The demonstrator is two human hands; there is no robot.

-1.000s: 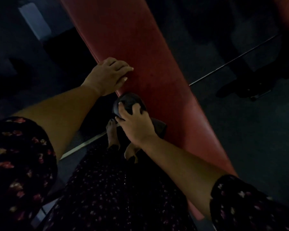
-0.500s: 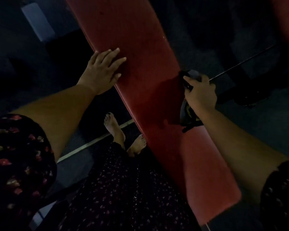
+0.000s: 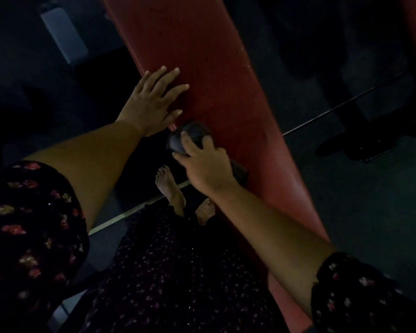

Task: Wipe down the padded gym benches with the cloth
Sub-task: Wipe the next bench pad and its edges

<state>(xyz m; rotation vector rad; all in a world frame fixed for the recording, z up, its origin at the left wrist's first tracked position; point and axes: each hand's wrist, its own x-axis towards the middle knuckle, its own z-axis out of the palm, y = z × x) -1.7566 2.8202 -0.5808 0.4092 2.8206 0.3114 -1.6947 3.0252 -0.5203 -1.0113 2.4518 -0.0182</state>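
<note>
Dim room, long red padded bench [image 3: 202,68] running from top to lower right, left hand [image 3: 151,102] flat on its near edge with fingers spread, right hand [image 3: 205,165] gripping a dark bunched cloth [image 3: 190,135] at the same edge, bare feet [image 3: 171,186] on dark floor [image 3: 358,212] below, floral sleeves [image 3: 24,219] on both arms

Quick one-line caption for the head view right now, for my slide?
Wiping the red padded bench: the right hand grips a dark cloth on the pad, the left hand rests flat beside it.
</note>
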